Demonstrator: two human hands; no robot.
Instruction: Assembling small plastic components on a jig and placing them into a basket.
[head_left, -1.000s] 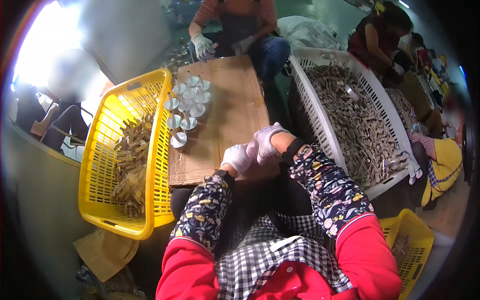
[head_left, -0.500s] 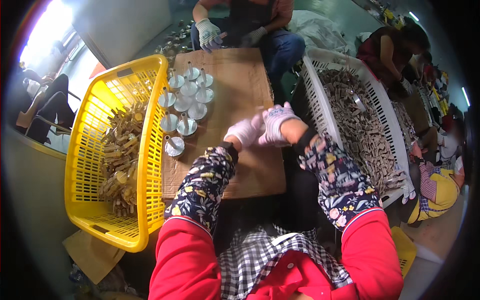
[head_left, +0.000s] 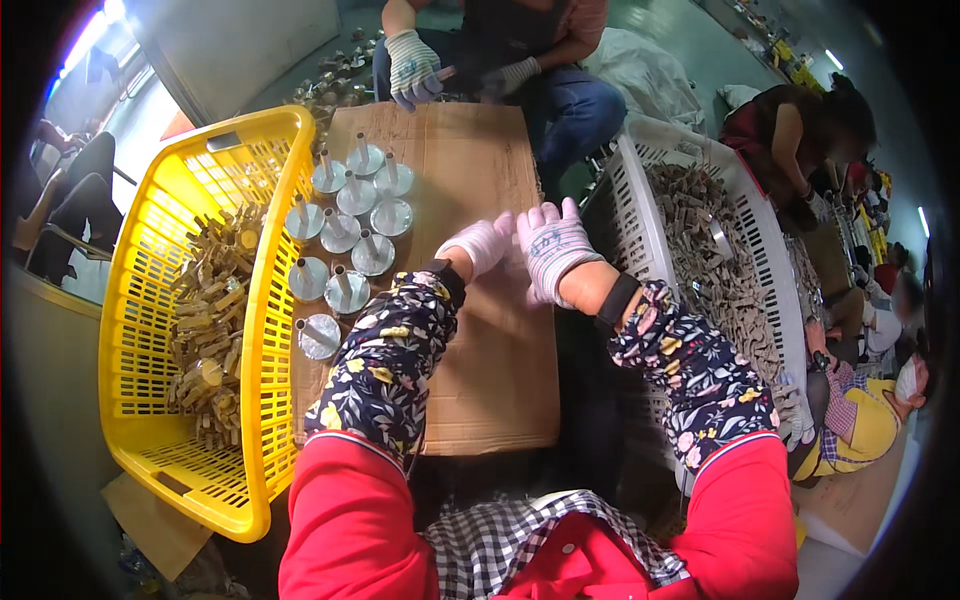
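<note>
My two hands wear pale striped gloves and hover close together over the right half of a brown cardboard sheet. My left hand has its fingers stretched toward the right one, with nothing visible in them. My right hand is open, palm down, fingers apart, at the sheet's right edge. Left of my hands, several round silvery discs with rods sticking up, such as this disc, stand in rows on the cardboard. Neither hand touches them. The undersides of my fingers are hidden.
At the left a yellow plastic basket holds many tan metal pieces. On the right stands a white basket full of grey metal pieces. Across the cardboard sits a co-worker, a gloved hand near its far edge. Other people work at far right.
My hands have drawn slightly apart, and my right hand's fingers now show spread. The view has shifted, so the baskets and discs appear further left and lower. The discs keep their arrangement.
</note>
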